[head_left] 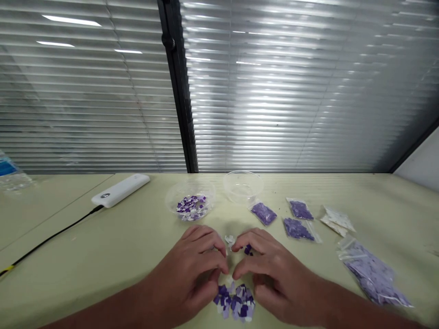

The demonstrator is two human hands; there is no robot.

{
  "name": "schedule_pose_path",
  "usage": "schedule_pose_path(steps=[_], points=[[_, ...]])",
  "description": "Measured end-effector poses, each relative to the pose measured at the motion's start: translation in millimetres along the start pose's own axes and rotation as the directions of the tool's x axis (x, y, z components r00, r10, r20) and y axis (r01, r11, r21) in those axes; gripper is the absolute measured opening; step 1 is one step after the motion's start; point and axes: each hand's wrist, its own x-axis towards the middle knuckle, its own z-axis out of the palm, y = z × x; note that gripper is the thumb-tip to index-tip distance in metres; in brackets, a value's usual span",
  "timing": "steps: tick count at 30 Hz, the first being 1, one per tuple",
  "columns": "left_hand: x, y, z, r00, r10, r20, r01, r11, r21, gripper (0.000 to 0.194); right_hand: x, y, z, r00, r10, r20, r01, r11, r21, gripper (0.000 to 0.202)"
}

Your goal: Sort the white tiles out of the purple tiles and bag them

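My left hand [195, 269] and my right hand [270, 274] face each other low over the table, their fingers curved inward and apart. Nothing shows gripped in either one. Just below the fingertips lies a pile of small square pieces [236, 301] in dark purple, lilac and white. Beyond the fingers, a few white pieces [230, 241] sit in a small heap. Some dark purple pieces [248, 249] are beside my right fingers, partly hidden by them. Each thumb is tucked low, near one side of the mixed pile.
A clear bowl [168, 201] holds mixed purple and white pieces; another clear bowl [243, 185] stands beside it. Purple packets [263, 214], a white packet [338, 220] and a larger lilac bag [373, 272] lie right. A white power bank [120, 191] with a black cable [51, 240] lies left.
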Motion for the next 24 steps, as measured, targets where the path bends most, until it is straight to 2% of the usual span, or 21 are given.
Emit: schedule_pose_path(steps=[3, 9, 16, 21, 24], points=[[-0.8, -0.7, 0.6, 1.000, -0.019, -0.020, 0.019, 1.000, -0.008, 0.028, 0.6, 0.5, 0.7, 0.999, -0.015, 0.037, 0.016, 1.000, -0.006, 0.055], [-3.3, -0.6, 1.6, 1.000, -0.005, 0.003, 0.005, 0.999, -0.038, 0.027, -0.8, 7.1, 5.9, 0.998, 0.061, -0.029, -0.062, 0.998, -0.032, 0.051], [-4.5, -1.0, 2.4, 0.998, 0.036, 0.055, -0.035, 0.999, -0.014, 0.038, -1.3, 7.3, 5.9, 0.996, 0.076, -0.043, -0.076, 0.997, 0.005, 0.047], [-4.0, -0.6, 0.7, 0.995, 0.068, 0.067, -0.068, 0.998, -0.012, 0.037, -1.4, 8.3, 8.0, 0.996, 0.078, -0.042, -0.079, 0.997, -0.023, 0.040], [-2.8, 0.2, -0.1, 0.995, 0.082, 0.061, -0.080, 0.996, -0.025, 0.036, -1.3, 9.5, 8.7, 0.992, 0.098, -0.080, -0.102, 0.994, -0.048, 0.046]])
